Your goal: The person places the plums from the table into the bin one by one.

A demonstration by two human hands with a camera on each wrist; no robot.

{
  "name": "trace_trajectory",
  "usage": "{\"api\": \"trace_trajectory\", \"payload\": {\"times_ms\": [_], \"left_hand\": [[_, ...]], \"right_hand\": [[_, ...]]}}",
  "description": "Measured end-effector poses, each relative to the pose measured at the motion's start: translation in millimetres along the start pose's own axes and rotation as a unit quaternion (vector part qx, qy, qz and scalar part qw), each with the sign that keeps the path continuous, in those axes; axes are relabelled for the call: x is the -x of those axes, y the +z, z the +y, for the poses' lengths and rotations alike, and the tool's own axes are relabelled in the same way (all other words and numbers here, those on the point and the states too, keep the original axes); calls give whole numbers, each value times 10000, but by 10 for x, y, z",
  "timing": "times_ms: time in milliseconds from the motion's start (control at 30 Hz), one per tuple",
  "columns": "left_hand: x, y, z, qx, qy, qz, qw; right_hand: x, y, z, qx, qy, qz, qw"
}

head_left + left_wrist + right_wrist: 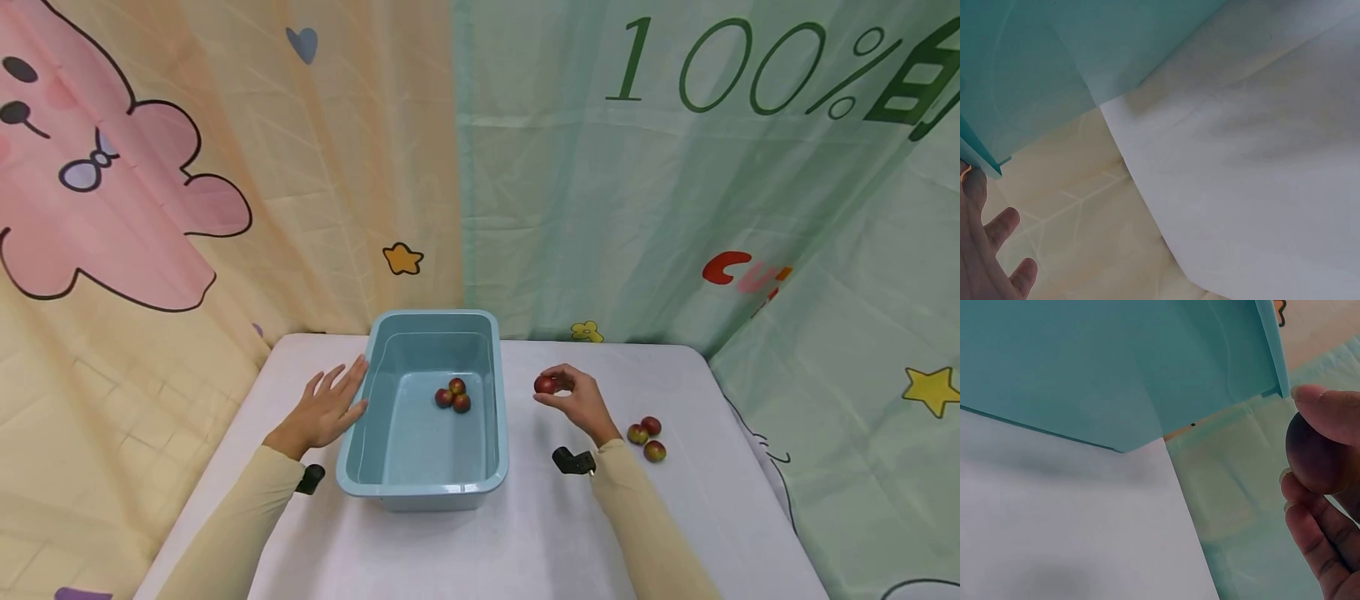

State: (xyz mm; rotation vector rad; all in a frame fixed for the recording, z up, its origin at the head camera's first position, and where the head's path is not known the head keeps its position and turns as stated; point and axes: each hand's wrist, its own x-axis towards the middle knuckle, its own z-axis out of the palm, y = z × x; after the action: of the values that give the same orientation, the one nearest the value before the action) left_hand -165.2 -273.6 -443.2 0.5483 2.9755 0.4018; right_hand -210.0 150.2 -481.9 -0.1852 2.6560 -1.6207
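A light blue plastic basin (422,490) stands on the table, with three red-green plums (461,403) together on its floor. My left hand (322,414) has its fingers extended at the basin's left rim, and the fingertips appear to touch it. To the right of the basin, my right hand (583,407) pinches a dark red plum (544,384) between thumb and fingers, above the table. The right wrist view shows this plum (1316,456) under the thumb, outside the basin wall. Three more plums (655,451) lie on the table beside the right forearm.
A white cloth covers the table (420,558). Printed curtains (525,208) hang behind it and along both sides. Small black devices (573,461) are worn at both wrists.
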Motion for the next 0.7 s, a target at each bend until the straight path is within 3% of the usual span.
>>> {"api": "trace_trajectory", "payload": {"times_ms": [700], "left_hand": [[19, -11, 17, -5, 18, 12, 10000]], "right_hand": [[-204, 34, -382, 34, -553, -267, 9981]]}}
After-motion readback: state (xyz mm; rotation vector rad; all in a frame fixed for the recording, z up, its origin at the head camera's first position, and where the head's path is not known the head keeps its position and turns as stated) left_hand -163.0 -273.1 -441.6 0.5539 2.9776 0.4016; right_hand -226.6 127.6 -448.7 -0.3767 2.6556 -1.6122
